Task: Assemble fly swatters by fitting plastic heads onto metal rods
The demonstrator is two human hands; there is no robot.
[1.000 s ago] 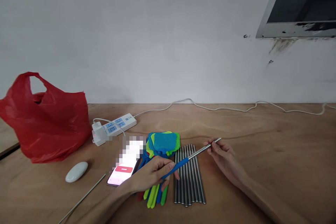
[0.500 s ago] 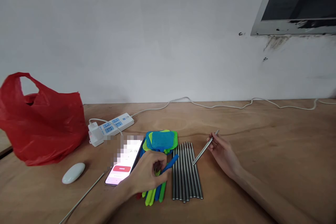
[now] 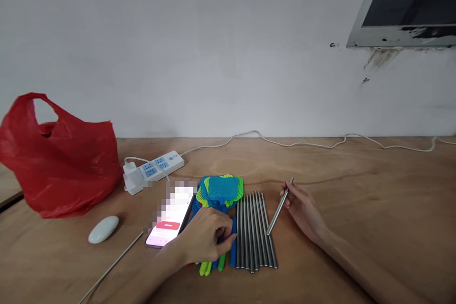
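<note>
My left hand [image 3: 208, 235] is curled over a bundle of coloured plastic handles, with thumb and forefinger closed at a blue plastic handle [image 3: 232, 256]. That handle lies lengthwise at the right side of the bundle, partly hidden by my fingertips. Below my palm, yellow-green handles [image 3: 205, 268] and a green handle [image 3: 222, 261] stick out. Beyond it are stacked blue, yellow and green mesh swatter heads [image 3: 223, 188]. My right hand [image 3: 301, 206] pinches the upper end of a metal rod [image 3: 280, 209]. Its tilted lower end is over the right side of a row of several metal rods [image 3: 254, 232].
Left of my left hand lies a lit phone [image 3: 174, 216], partly blurred. A white oval mouse [image 3: 103, 229] and a cable [image 3: 110, 268] are farther left. A power strip [image 3: 171, 162] and a red plastic bag [image 3: 64, 166] stand behind. A thin white cord runs along the wall.
The blue handle went from slanting upward in my left hand to lying straight beside the rods. My left hand lowered slightly. The rod in my right hand has turned steeper.
</note>
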